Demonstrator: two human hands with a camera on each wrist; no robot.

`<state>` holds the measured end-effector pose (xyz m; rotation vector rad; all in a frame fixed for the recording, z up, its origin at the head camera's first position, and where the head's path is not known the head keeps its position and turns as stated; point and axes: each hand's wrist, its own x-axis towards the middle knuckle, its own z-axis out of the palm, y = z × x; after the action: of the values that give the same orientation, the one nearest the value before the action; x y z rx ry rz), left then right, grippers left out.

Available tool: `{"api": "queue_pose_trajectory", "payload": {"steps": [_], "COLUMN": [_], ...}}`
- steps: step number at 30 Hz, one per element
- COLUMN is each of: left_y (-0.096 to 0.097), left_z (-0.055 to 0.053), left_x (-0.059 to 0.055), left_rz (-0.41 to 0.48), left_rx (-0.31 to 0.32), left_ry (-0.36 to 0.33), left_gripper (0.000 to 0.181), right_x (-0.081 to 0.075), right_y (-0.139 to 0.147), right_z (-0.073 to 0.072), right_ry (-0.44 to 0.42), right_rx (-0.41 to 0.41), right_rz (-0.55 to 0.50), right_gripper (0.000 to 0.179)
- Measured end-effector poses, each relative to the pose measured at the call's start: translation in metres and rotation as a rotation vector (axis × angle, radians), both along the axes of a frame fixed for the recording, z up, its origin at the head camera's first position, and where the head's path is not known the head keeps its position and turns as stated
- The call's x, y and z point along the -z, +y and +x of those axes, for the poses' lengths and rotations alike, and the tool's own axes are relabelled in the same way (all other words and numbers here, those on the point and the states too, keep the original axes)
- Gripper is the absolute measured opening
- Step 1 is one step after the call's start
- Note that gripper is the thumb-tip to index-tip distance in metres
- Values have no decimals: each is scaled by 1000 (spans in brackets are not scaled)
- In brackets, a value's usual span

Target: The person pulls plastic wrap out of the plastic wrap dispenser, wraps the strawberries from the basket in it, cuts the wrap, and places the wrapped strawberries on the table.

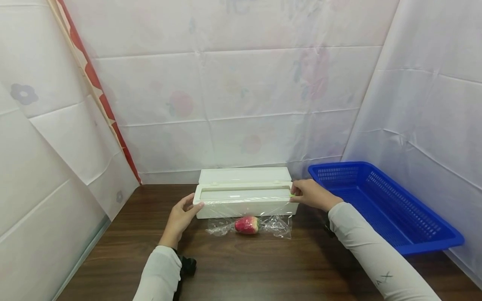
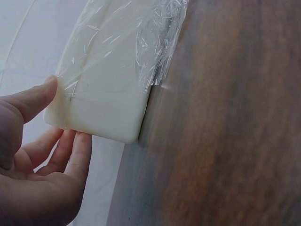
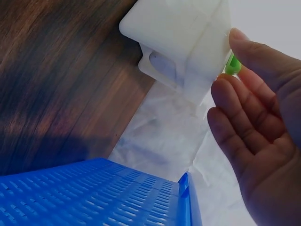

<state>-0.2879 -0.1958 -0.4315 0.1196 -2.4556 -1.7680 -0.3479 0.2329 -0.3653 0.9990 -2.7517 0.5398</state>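
A white cling film dispenser (image 1: pixel 244 209) stands on the dark wooden table with its lid (image 1: pixel 244 173) tipped back. Clear cling film (image 1: pixel 278 225) hangs over its front edge onto the table. Wrapped in that film is a red and pale yellow fruit-like piece (image 1: pixel 246 225), lying just before the box. My left hand (image 1: pixel 182 219) grips the dispenser's left end, thumb on the front edge and fingers at the end face (image 2: pixel 70 150). At the right end, my right hand (image 1: pixel 312 194) pinches a small green slider (image 3: pixel 233 65) between thumb and fingers.
A blue perforated basket (image 1: pixel 406 205) stands to the right, close to my right forearm. White printed sheets (image 1: pixel 241 96) hang behind the dispenser and at both sides. A black strap device (image 1: pixel 187 266) sits on my left wrist.
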Motion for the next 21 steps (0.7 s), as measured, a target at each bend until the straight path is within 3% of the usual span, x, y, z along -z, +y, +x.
{"api": "queue_pose_trajectory", "payload": {"steps": [21], "left_y": [-1], "left_z": [-1], "left_x": [0], "left_rz": [-15], "left_rx": [11], "left_ry": [3], "left_gripper": [73], "right_x": [5], "right_y": [-4], "right_z": [5], "right_ry": [158], "right_rx": [-74], "right_rz": [42], "right_gripper": [22]}}
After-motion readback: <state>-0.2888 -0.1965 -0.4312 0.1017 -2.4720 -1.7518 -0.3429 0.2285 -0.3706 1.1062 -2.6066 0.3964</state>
